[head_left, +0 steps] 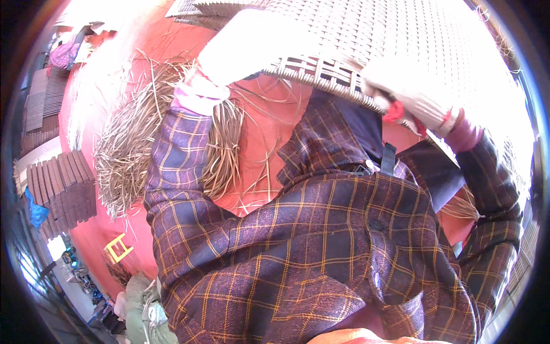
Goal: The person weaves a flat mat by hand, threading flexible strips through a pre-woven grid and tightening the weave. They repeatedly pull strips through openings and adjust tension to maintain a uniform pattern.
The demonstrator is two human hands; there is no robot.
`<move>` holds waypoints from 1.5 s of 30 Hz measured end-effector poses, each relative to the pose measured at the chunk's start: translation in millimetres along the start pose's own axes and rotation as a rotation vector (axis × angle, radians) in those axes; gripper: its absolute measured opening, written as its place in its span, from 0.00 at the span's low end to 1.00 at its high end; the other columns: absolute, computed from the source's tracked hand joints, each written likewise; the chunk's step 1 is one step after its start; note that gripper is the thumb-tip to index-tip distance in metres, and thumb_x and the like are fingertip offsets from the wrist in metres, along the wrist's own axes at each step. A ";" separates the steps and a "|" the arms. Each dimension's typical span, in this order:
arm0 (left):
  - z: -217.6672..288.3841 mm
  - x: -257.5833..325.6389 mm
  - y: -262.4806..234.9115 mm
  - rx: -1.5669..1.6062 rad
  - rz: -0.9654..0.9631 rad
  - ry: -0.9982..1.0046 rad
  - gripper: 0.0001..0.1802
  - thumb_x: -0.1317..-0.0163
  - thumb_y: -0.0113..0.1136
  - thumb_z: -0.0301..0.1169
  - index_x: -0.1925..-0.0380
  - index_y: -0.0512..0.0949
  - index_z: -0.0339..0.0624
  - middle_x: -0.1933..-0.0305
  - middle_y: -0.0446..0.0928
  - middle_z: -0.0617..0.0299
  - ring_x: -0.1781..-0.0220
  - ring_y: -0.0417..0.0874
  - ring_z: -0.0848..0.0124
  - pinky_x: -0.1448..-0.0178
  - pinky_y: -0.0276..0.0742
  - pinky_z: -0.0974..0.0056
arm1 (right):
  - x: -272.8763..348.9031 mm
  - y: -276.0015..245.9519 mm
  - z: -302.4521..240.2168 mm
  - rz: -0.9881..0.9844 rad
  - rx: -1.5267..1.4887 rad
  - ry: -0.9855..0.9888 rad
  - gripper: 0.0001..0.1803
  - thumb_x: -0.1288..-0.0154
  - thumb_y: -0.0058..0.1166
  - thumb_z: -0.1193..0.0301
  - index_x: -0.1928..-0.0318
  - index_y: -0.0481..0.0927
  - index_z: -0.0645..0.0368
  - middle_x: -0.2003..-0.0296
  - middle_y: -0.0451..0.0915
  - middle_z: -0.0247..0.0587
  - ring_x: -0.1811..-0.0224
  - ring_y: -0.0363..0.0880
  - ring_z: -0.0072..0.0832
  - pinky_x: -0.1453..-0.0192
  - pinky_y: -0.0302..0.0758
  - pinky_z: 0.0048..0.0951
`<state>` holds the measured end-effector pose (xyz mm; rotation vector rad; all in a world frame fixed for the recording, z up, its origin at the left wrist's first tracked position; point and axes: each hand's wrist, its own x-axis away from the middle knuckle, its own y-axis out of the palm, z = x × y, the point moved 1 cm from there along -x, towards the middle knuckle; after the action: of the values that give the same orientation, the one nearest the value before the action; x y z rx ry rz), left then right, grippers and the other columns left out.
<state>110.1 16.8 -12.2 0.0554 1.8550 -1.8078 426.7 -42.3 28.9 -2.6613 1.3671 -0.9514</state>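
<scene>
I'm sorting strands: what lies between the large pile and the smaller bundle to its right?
In the head view, the plaid left sleeve crosses between the large pile and smaller bundle, hiding what is underneath.

The woven panel [372, 34] looks rough, strands [134, 137] straw-like, shirt [286, 235] matt cloth.

I wear a dark purple plaid cloth shirt [275, 252] with thin orange and yellow lines and a round dark button [375, 225]. My right hand [404, 103] has a pale knitted glove [429, 109] with red bits, beside a purple cuff [465, 136].
</scene>
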 end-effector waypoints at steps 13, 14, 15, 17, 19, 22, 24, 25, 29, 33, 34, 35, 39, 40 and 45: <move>2.0 39.5 -14.4 0.220 -0.004 -0.367 0.11 0.30 0.64 0.34 0.62 0.88 0.37 0.67 0.86 0.58 0.65 0.86 0.67 0.56 0.81 0.63 | -61.5 -12.3 -13.6 -0.329 0.496 -0.067 0.18 0.21 0.52 0.63 0.67 0.83 0.60 0.77 0.80 0.31 0.82 0.78 0.16 0.81 0.71 0.19; 2.5 38.4 -15.3 0.255 -0.012 -0.402 0.10 0.33 0.64 0.33 0.61 0.88 0.41 0.64 0.86 0.58 0.61 0.87 0.65 0.54 0.83 0.61 | -66.0 -12.6 -16.2 -0.331 0.548 -0.058 0.18 0.21 0.52 0.63 0.68 0.83 0.60 0.77 0.80 0.31 0.81 0.78 0.15 0.81 0.71 0.18; 3.7 37.8 -16.7 0.254 -0.024 -0.402 0.10 0.37 0.64 0.32 0.59 0.89 0.44 0.61 0.87 0.57 0.58 0.88 0.62 0.52 0.84 0.59 | -71.7 -10.7 -18.4 -0.339 0.589 -0.089 0.18 0.21 0.52 0.62 0.68 0.83 0.59 0.77 0.80 0.31 0.81 0.78 0.15 0.81 0.70 0.17; 5.8 36.4 -18.9 0.198 -0.048 -0.388 0.11 0.40 0.65 0.32 0.58 0.89 0.48 0.58 0.87 0.57 0.55 0.89 0.59 0.49 0.86 0.57 | -83.2 -4.0 -20.9 -0.363 0.743 -0.239 0.19 0.24 0.51 0.60 0.70 0.83 0.59 0.75 0.81 0.37 0.76 0.81 0.23 0.72 0.77 0.28; 8.4 35.8 -20.5 0.089 -0.077 -0.360 0.11 0.41 0.66 0.32 0.58 0.88 0.48 0.57 0.87 0.58 0.54 0.89 0.59 0.49 0.86 0.56 | -102.1 11.2 -20.3 -0.312 0.966 -0.317 0.19 0.25 0.49 0.60 0.69 0.83 0.60 0.74 0.81 0.42 0.73 0.83 0.30 0.64 0.80 0.36; 12.0 34.8 -19.2 -0.079 -0.141 -0.323 0.10 0.43 0.68 0.33 0.60 0.88 0.50 0.57 0.87 0.59 0.55 0.88 0.59 0.50 0.85 0.55 | -125.1 26.7 -18.9 -0.274 1.302 -0.649 0.18 0.26 0.47 0.62 0.68 0.84 0.61 0.72 0.82 0.48 0.68 0.83 0.41 0.56 0.79 0.43; 14.7 31.9 -13.7 -0.138 -0.026 -0.215 0.10 0.43 0.67 0.33 0.61 0.87 0.50 0.59 0.86 0.59 0.57 0.88 0.58 0.52 0.85 0.54 | -130.0 29.7 -12.0 -0.223 1.366 -0.741 0.17 0.27 0.47 0.64 0.67 0.84 0.62 0.71 0.82 0.51 0.66 0.83 0.45 0.55 0.78 0.45; 16.4 30.8 -10.6 -0.188 0.046 -0.146 0.09 0.43 0.67 0.33 0.61 0.87 0.51 0.60 0.85 0.59 0.58 0.88 0.58 0.52 0.84 0.54 | -129.5 28.8 -7.5 -0.192 1.373 -0.763 0.17 0.27 0.47 0.64 0.66 0.84 0.62 0.70 0.83 0.52 0.66 0.82 0.47 0.55 0.78 0.45; 20.2 27.4 3.3 -0.304 -0.053 -0.104 0.10 0.42 0.67 0.33 0.60 0.87 0.52 0.60 0.86 0.59 0.56 0.87 0.57 0.51 0.83 0.52 | -116.1 23.6 9.8 0.035 1.353 -1.044 0.11 0.29 0.52 0.67 0.64 0.85 0.58 0.70 0.83 0.45 0.65 0.83 0.44 0.56 0.79 0.45; 14.0 30.9 -5.4 -0.204 -0.087 -0.182 0.12 0.41 0.67 0.34 0.57 0.88 0.53 0.57 0.87 0.59 0.54 0.88 0.58 0.50 0.83 0.52 | -115.5 19.0 17.7 -0.028 1.077 -0.996 0.08 0.31 0.54 0.67 0.64 0.83 0.55 0.72 0.82 0.38 0.71 0.81 0.37 0.64 0.78 0.39; 11.9 32.2 -9.6 -0.165 -0.043 -0.199 0.12 0.41 0.68 0.34 0.56 0.88 0.53 0.56 0.87 0.60 0.54 0.88 0.58 0.49 0.83 0.52 | -115.9 18.9 19.0 -0.038 1.063 -0.994 0.08 0.31 0.54 0.67 0.64 0.83 0.55 0.73 0.81 0.37 0.72 0.81 0.36 0.65 0.78 0.38; 10.2 33.5 -12.9 -0.173 -0.064 -0.189 0.12 0.42 0.68 0.34 0.57 0.88 0.52 0.57 0.87 0.60 0.55 0.88 0.58 0.50 0.83 0.52 | -116.2 19.2 19.8 -0.015 1.091 -1.039 0.08 0.31 0.54 0.67 0.65 0.83 0.55 0.73 0.81 0.37 0.72 0.81 0.35 0.65 0.78 0.38; 9.4 37.4 -16.5 -0.213 -0.075 -0.206 0.12 0.44 0.68 0.33 0.58 0.88 0.52 0.59 0.87 0.61 0.55 0.88 0.58 0.51 0.83 0.53 | -118.1 25.3 19.9 0.028 0.988 -0.993 0.10 0.31 0.54 0.66 0.67 0.82 0.56 0.74 0.79 0.38 0.73 0.80 0.35 0.66 0.77 0.38; 9.9 38.1 -15.8 -0.215 -0.085 -0.195 0.12 0.44 0.68 0.33 0.59 0.88 0.52 0.59 0.87 0.61 0.55 0.88 0.58 0.50 0.83 0.52 | -117.5 26.9 18.7 0.055 1.013 -1.005 0.10 0.31 0.54 0.66 0.68 0.82 0.56 0.75 0.79 0.38 0.73 0.80 0.35 0.66 0.77 0.38; 8.8 32.1 -6.4 -0.246 -0.073 -0.091 0.13 0.43 0.67 0.32 0.57 0.88 0.50 0.59 0.86 0.60 0.56 0.87 0.59 0.50 0.83 0.53 | -112.3 29.9 8.6 0.013 1.181 -0.880 0.06 0.36 0.58 0.69 0.63 0.85 0.56 0.70 0.84 0.49 0.65 0.86 0.46 0.55 0.82 0.45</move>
<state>83.4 -2.8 -18.8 -0.1845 2.0216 -1.5870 360.0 19.8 -43.7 -1.7073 0.3752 -0.2717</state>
